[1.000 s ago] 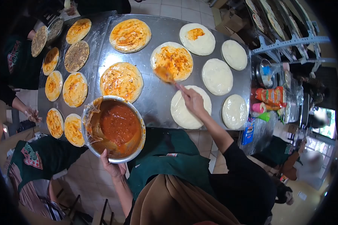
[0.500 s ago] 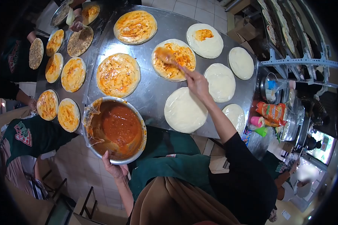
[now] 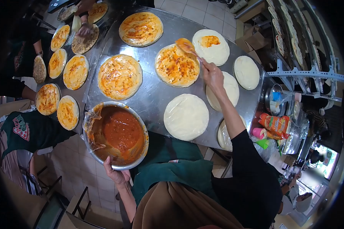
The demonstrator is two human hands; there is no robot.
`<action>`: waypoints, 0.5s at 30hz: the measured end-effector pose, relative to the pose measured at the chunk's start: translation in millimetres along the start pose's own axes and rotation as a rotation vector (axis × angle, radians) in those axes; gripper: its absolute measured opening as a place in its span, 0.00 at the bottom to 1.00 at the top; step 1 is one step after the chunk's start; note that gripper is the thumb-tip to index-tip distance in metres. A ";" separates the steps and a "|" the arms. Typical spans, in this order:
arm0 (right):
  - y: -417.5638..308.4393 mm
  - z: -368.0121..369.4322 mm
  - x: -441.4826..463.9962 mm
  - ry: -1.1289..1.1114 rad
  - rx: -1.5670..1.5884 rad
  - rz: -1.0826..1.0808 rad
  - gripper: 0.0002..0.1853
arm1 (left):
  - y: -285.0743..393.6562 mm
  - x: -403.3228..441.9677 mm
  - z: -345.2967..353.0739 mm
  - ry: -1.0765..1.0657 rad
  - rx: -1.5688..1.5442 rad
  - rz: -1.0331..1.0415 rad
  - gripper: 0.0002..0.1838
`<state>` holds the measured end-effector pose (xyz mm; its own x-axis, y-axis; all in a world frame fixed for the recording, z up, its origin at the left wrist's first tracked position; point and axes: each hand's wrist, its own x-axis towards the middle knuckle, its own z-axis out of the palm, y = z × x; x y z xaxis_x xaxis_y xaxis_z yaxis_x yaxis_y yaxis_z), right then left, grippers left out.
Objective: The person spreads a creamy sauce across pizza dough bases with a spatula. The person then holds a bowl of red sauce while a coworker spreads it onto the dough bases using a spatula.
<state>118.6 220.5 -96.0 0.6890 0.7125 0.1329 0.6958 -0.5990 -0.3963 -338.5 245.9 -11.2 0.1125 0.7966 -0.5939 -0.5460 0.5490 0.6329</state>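
Observation:
My left hand grips the lower rim of a metal bowl holding red sauce, with plastic wrap on its left side. In my right hand is the handle of a sauce-coated spoon. The spoon's head is at the upper right edge of a sauce-smeared dough round, beside a pale round with one orange patch of sauce. A plain round lies nearer to me. My right hand and forearm partly cover two other plain rounds.
More sauced rounds lie on the metal table. At the left, co-workers' hands are over a brown-topped round. A tray rack stands at the right, near an orange packet and a pink cup.
My right hand has moved the spoon up and to the right across the sauced round. My left hand still holds the bowl. At the left, a co-worker's hand has come over the brown-topped round.

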 end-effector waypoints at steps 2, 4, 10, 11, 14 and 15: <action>-12.9 6.7 -7.5 -0.065 0.016 -0.104 0.18 | -2.3 0.2 0.6 -0.007 -0.018 -0.020 0.28; -22.2 14.4 -7.7 -0.148 -0.061 -0.159 0.19 | -6.1 1.3 -0.6 -0.016 -0.017 -0.023 0.27; -1.1 2.8 -2.4 -0.081 -0.011 0.007 0.18 | -8.5 -2.1 6.6 -0.028 -0.004 -0.011 0.27; -2.6 1.6 -10.1 -0.068 0.026 -0.022 0.17 | -10.3 -1.9 5.6 -0.025 -0.006 -0.024 0.27; 4.3 12.6 -23.2 -0.067 0.021 -0.096 0.13 | -13.4 -0.7 7.4 -0.016 0.027 -0.022 0.28; 6.5 16.3 -24.1 -0.072 0.004 -0.084 0.13 | -13.0 -1.1 8.7 -0.033 0.023 -0.023 0.27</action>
<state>103.2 205.4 -116.6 0.6118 0.7846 0.1003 0.7495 -0.5346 -0.3904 -324.3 240.1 -14.5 0.1524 0.7913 -0.5921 -0.5234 0.5728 0.6308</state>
